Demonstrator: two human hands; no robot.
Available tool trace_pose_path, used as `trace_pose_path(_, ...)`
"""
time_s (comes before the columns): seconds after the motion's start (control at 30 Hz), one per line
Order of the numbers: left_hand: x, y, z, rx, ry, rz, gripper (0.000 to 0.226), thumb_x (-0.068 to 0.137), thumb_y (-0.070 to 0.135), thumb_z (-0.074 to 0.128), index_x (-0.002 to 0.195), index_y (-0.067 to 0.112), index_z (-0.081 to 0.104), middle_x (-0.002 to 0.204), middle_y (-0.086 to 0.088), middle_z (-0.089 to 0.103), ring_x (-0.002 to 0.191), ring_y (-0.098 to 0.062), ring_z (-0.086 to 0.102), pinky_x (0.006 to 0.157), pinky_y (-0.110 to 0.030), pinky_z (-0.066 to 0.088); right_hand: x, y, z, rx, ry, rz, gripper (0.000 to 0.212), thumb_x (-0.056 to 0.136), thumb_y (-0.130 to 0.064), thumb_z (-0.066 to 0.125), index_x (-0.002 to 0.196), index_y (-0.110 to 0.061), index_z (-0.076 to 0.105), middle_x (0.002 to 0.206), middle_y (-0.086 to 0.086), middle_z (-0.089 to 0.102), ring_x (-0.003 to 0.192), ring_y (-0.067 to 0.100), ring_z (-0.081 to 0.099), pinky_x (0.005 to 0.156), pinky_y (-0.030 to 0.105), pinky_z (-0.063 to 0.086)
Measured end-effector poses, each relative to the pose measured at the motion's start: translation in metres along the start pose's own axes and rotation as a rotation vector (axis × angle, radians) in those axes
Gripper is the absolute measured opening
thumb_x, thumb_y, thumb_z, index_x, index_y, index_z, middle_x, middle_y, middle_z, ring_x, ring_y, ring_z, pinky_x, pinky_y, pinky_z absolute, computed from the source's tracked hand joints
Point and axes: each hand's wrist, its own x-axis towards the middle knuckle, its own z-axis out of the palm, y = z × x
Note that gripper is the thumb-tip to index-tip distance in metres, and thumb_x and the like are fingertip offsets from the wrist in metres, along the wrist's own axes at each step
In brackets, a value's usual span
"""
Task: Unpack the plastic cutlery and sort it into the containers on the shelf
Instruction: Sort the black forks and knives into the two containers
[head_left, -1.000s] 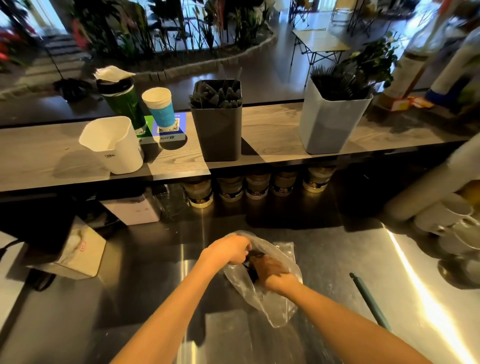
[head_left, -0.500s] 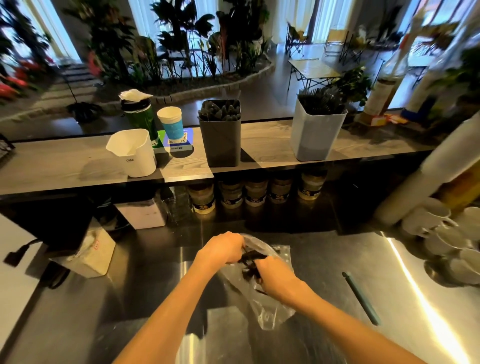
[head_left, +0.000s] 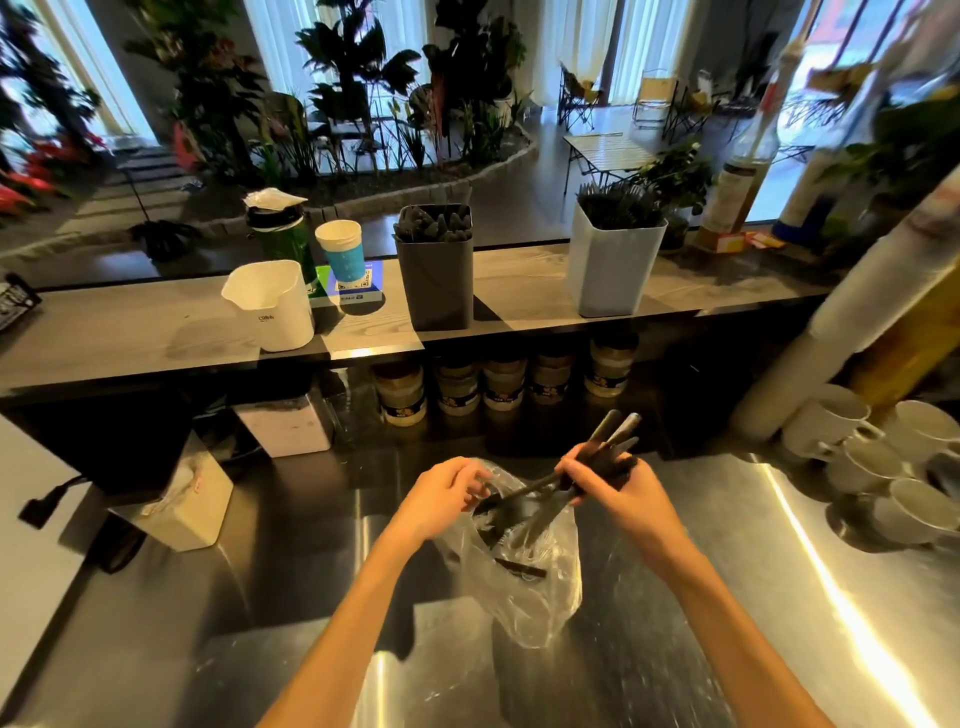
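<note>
Since the earlier frame our right hand (head_left: 618, 488) has lifted black cutlery (head_left: 602, 457) clear; left hand (head_left: 441, 493) grips the bag (head_left: 524, 587). Unpacking in hand; next, we judge, sorting into shelf containers (head_left: 436, 280).

Cutlery (head_left: 540, 512) lower ends veiled inside plastic bag (head_left: 524, 587); type unclear; right-edge mugs (head_left: 930, 431) cropped.

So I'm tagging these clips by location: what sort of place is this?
Most likely a cafe service counter. The shelf carries containers of black cutlery, white mugs stand on a steel worktop, and beyond it are folding tables, chairs and indoor plants.
</note>
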Motion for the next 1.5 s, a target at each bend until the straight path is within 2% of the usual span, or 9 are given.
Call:
trace_pose_path(0.1,-0.018,0.008,0.009,-0.364,0.008,-0.025,0.055,0.100,0.059,0.035,0.120,0.020,0.068,0.112,0.001,0.072,0.103,-0.012,0.070,0.087,-0.026,0.056,-0.006,-0.008,0.006,0.180,0.070,0.001,0.017,0.097,-0.017,0.066,0.103,-0.005,0.075,0.096,0.007,0.077,0.093,0.016,0.074,0.078,0.022,0.058)
trace_pose_path(0.23,-0.038,-0.001,0.029,-0.912,-0.234,0.158,0.079,0.092,0.068,0.042,0.143,0.008,0.050,0.144,-0.017,0.055,0.137,-0.029,0.050,0.116,-0.043,0.038,-0.009,-0.005,0.025,0.536,0.166,0.083,0.013,0.094,-0.014,0.067,0.102,-0.005,0.074,0.097,0.009,0.072,0.091,0.015,0.071,0.073,0.020,0.058)
trace_pose_path(0.37,-0.053,0.016,0.060,-0.844,-0.137,0.091,0.088,0.073,0.063,0.078,0.141,0.012,0.053,0.140,-0.011,0.061,0.133,-0.022,0.055,0.104,-0.029,0.048,-0.013,0.002,0.052,0.688,0.199,0.141,0.022,0.093,-0.014,0.068,0.111,0.000,0.069,0.112,0.022,0.071,0.108,0.033,0.071,0.095,0.043,0.056)
trace_pose_path(0.5,-0.055,0.039,0.067,-0.923,0.023,0.190,0.043,0.107,0.036,0.039,0.140,0.013,0.056,0.142,-0.005,0.059,0.137,-0.018,0.051,0.113,-0.036,0.037,-0.023,0.011,0.077,0.690,0.194,0.155,0.040,0.089,-0.016,0.071,0.126,-0.002,0.065,0.124,0.018,0.070,0.122,0.029,0.065,0.106,0.045,0.048)
trace_pose_path(0.77,-0.048,0.032,0.052,-0.971,0.186,0.211,0.039,0.111,0.021,0.029,0.130,0.000,0.057,0.134,-0.005,0.065,0.130,-0.013,0.057,0.106,-0.026,0.046,-0.028,0.018,0.080,0.732,0.188,0.217,0.027,0.087,-0.019,0.070,0.112,-0.010,0.072,0.116,0.018,0.073,0.113,0.029,0.069,0.094,0.037,0.054)
trace_pose_path(0.87,-0.045,0.034,0.038,-1.037,0.178,0.207,0.029,0.106,0.024,0.040,0.109,0.002,0.059,0.103,-0.009,0.073,0.105,-0.019,0.069,0.096,-0.030,0.054,-0.026,0.026,0.071,0.529,0.187,0.222,0.029,0.087,-0.031,0.073,0.113,-0.018,0.074,0.122,0.014,0.071,0.116,0.029,0.067,0.105,0.046,0.052)
trace_pose_path(1.0,-0.037,0.032,0.028,-0.979,0.175,0.235,0.026,0.106,0.025,0.044,0.099,0.004,0.058,0.073,-0.008,0.045,0.065,-0.019,0.043,0.071,-0.032,0.040,-0.017,0.008,0.063,0.205,0.193,0.026,0.025,0.092,-0.035,0.071,0.115,-0.027,0.072,0.114,-0.008,0.073,0.110,0.012,0.068,0.103,0.042,0.054)
trace_pose_path(1.37,-0.031,0.051,0.014,-0.578,-0.149,0.257,0.032,0.106,0.016,0.042,0.084,0.013,0.065,0.058,0.002,0.035,0.049,-0.009,0.026,0.045,-0.021,0.022,0.047,-0.081,0.043,-0.149,-0.220,-0.103,0.020,0.086,-0.031,0.079,0.104,-0.021,0.078,0.098,-0.004,0.078,0.098,0.008,0.074,0.086,0.025,0.058)
trace_pose_path(1.5,-0.019,0.062,0.003,-0.480,-0.177,0.273,0.032,0.106,0.023,0.046,0.086,0.006,0.063,0.055,0.000,0.036,0.044,-0.009,0.027,0.043,-0.022,0.018,0.062,-0.102,0.024,-0.068,-0.205,-0.102,0.021,0.087,-0.031,0.078,0.102,-0.017,0.079,0.100,0.002,0.078,0.103,0.015,0.073,0.098,0.036,0.054)
